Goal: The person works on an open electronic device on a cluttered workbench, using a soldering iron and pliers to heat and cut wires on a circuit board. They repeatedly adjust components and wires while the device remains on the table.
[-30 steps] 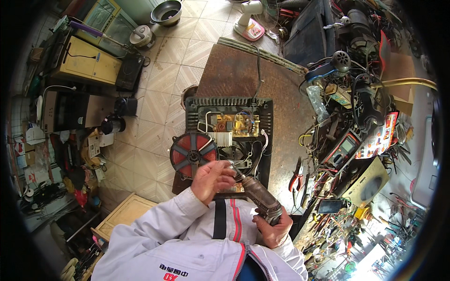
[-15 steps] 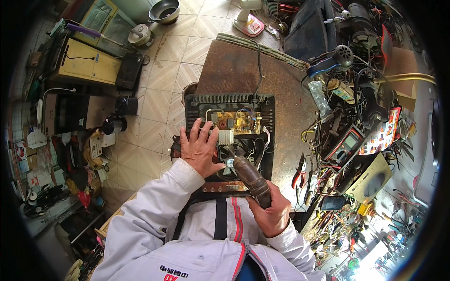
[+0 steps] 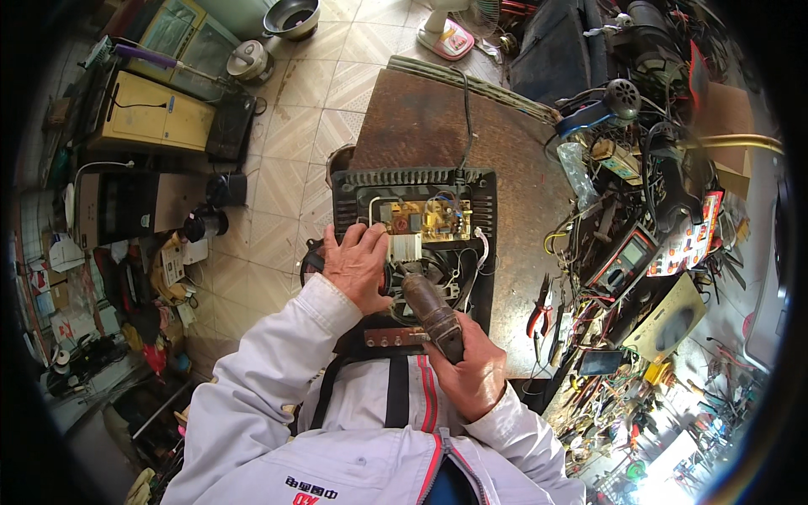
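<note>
In the head view, my right hand (image 3: 471,370) has its fingers wrapped round the brown power tool (image 3: 432,308), which points into the open black housing (image 3: 485,295) on the bench (image 3: 526,202), near the pale heat sink (image 3: 406,247). My left hand (image 3: 355,268) lies flat over the round coil (image 3: 312,259), fingers slightly apart. If the tool tilts, its tip could skid into the circuit board (image 3: 431,220) or my left thumb.

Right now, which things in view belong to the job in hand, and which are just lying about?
Seemingly in the job:
power tool in the right hand
opened casing with circuit board
round coil under the left hand

Apparently lying about:
pliers
meter
pan
desk fan
</note>
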`<control>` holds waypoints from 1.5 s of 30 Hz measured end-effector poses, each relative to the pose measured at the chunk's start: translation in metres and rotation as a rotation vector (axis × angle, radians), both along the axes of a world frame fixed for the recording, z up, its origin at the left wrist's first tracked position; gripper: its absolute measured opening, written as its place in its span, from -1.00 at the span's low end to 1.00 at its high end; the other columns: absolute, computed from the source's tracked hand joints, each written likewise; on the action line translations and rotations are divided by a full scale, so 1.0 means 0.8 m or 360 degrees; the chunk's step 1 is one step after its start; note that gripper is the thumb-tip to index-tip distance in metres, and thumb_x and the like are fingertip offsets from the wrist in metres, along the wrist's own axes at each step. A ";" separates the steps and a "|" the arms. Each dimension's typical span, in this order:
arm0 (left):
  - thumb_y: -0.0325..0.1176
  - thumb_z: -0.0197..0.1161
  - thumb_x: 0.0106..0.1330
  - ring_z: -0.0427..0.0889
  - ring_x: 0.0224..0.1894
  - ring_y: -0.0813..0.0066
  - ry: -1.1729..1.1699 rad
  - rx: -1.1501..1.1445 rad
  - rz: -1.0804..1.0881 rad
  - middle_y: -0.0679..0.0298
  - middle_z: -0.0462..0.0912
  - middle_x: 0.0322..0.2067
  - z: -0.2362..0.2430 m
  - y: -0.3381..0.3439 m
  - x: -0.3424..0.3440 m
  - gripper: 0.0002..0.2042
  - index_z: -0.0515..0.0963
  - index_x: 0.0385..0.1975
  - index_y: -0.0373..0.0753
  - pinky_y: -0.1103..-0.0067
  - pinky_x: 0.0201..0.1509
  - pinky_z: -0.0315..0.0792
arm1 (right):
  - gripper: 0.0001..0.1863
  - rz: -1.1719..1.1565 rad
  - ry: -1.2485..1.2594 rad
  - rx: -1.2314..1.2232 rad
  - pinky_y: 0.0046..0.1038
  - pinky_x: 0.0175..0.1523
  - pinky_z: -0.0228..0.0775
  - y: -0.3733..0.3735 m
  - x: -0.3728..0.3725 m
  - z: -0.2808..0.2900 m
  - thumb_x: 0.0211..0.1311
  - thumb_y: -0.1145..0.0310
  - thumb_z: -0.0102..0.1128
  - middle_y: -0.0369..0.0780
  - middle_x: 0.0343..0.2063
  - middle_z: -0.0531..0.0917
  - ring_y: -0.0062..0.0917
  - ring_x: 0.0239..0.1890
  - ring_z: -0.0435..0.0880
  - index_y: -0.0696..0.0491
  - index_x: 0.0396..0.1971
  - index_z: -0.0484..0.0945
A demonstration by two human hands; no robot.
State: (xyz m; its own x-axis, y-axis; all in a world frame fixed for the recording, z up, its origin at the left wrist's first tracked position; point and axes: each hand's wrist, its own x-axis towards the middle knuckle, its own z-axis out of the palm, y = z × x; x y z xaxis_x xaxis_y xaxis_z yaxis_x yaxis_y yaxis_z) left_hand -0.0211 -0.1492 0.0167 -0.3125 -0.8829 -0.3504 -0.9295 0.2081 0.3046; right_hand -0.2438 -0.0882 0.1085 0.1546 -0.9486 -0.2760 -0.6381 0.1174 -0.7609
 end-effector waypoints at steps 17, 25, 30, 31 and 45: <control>0.02 0.67 -0.38 0.36 0.31 0.12 0.0176 -0.0076 0.0022 0.24 0.39 0.24 -0.011 0.002 0.012 0.03 0.41 0.23 -0.28 -0.30 0.36 0.09 | -0.42 0.0268 0.0291 -0.0139 -0.21 -0.31 0.59 -0.012 0.027 -0.009 0.11 0.34 0.52 -0.01 -0.35 0.68 -0.11 -0.37 0.73 0.28 0.08 0.50; -0.16 0.51 -0.15 0.40 0.28 0.16 0.0187 -0.0167 0.0032 0.24 0.43 0.20 -0.025 0.004 0.013 -0.21 0.46 0.20 -0.29 -0.31 0.36 0.05 | -0.40 0.0643 0.0688 -0.0210 -0.22 -0.41 0.53 -0.018 0.059 0.004 0.04 0.42 0.45 -0.06 -0.41 0.61 -0.17 -0.49 0.66 0.28 0.10 0.49; -0.30 0.43 -0.13 0.41 0.28 0.19 0.0168 -0.0256 0.0018 0.25 0.44 0.20 -0.039 0.008 0.013 -0.28 0.48 0.18 -0.29 -0.29 0.36 0.04 | -0.44 0.0678 0.0900 -0.0186 -0.24 -0.46 0.51 -0.023 0.070 0.009 0.06 0.37 0.44 -0.10 -0.44 0.60 -0.22 -0.53 0.66 0.26 0.06 0.51; -0.30 0.43 -0.13 0.41 0.28 0.19 0.0174 -0.0244 0.0015 0.26 0.44 0.20 -0.035 0.007 0.013 -0.29 0.48 0.18 -0.28 -0.28 0.36 0.03 | -0.44 0.0671 0.0910 -0.0158 -0.23 -0.45 0.51 -0.025 0.070 0.011 0.06 0.36 0.45 -0.10 -0.44 0.60 -0.21 -0.51 0.67 0.25 0.06 0.50; 0.12 0.64 -0.30 0.33 0.35 0.21 0.0212 0.0001 0.0019 0.26 0.40 0.26 -0.023 0.002 0.018 -0.02 0.46 0.21 -0.23 -0.25 0.41 -0.05 | -0.75 0.1152 0.0709 0.0046 -0.08 -0.29 0.58 -0.172 0.069 0.030 0.08 0.39 0.37 0.03 -0.45 0.70 -0.04 -0.39 0.74 0.17 -0.36 0.48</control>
